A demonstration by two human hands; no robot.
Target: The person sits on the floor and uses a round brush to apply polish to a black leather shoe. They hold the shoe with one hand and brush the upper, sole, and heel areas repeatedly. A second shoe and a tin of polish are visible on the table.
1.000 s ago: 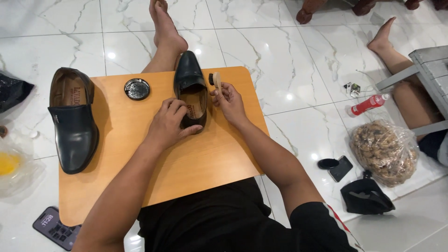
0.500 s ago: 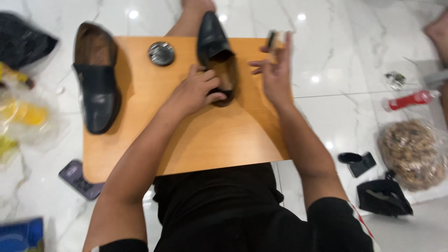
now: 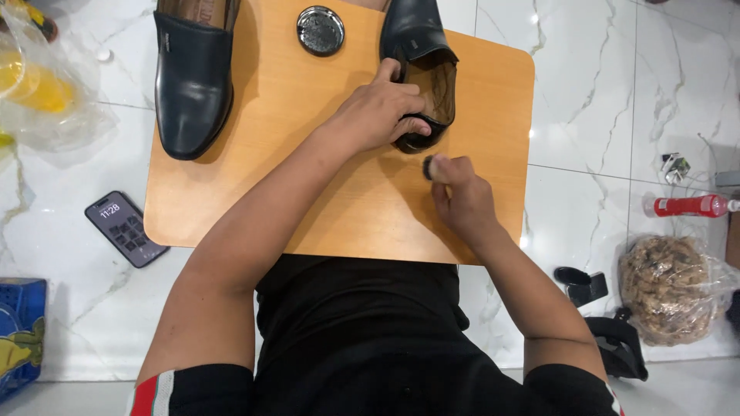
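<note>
A small dark-tipped brush [image 3: 430,166] is pinched in the right hand [image 3: 462,202] just beside the heel of the black shoe [image 3: 420,73], which is gripped by the left hand [image 3: 378,115] on the wooden board [image 3: 339,200], so polish could be smeared onto the board if the brush dips, and the open polish tin [image 3: 321,31] beyond could be knocked.

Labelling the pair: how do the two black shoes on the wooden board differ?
The left black shoe lies untouched at the board's left edge; the right black shoe is steadied at its heel by the left hand, with the right hand's small brush close behind. Both are black slip-ons, heels towards the person.
</note>
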